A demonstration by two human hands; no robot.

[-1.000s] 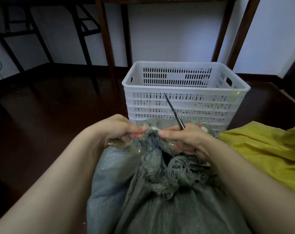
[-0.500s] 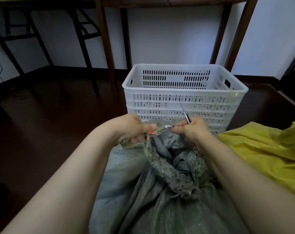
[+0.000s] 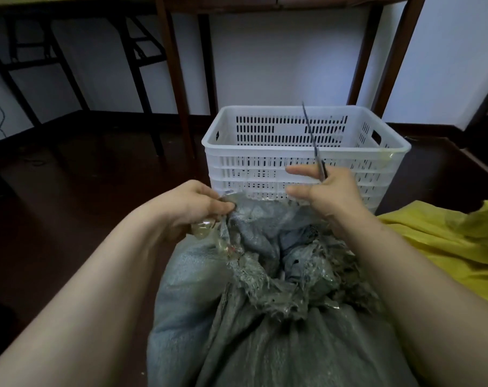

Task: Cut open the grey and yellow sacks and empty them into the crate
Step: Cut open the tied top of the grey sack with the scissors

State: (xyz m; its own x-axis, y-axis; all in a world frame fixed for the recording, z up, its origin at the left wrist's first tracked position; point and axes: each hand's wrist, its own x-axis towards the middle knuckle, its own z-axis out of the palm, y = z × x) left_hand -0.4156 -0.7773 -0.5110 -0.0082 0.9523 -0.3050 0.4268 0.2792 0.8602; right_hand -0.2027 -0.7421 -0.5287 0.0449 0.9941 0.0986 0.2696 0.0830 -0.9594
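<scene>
Nearest the camera, between the two forearms, a grey woven plastic sack [image 3: 279,344] lies with its long axis running straight away from the person toward the crate. Its frayed mouth gapes, and blue-grey cloth [image 3: 259,233] shows inside. At the mouth's left edge the left hand [image 3: 192,208] pinches the torn rim, where a scrap of clear tape [image 3: 203,231] hangs. Opposite and a little farther off, the right hand [image 3: 329,194] is lifted clear of the sack, thumb and forefinger stretched out, the other fingers gripping slim dark scissors [image 3: 312,141] whose blades point up. To the right lies a crumpled yellow woven sack [image 3: 447,247], neither hand on it. Just beyond the grey mouth stands the white slotted plastic crate [image 3: 265,150], so the contents probably need only go forward, and the left hand, already on the rim, is nearer for that pull. Farther back, dark wooden table legs [image 3: 178,79] stand against a pale wall.
</scene>
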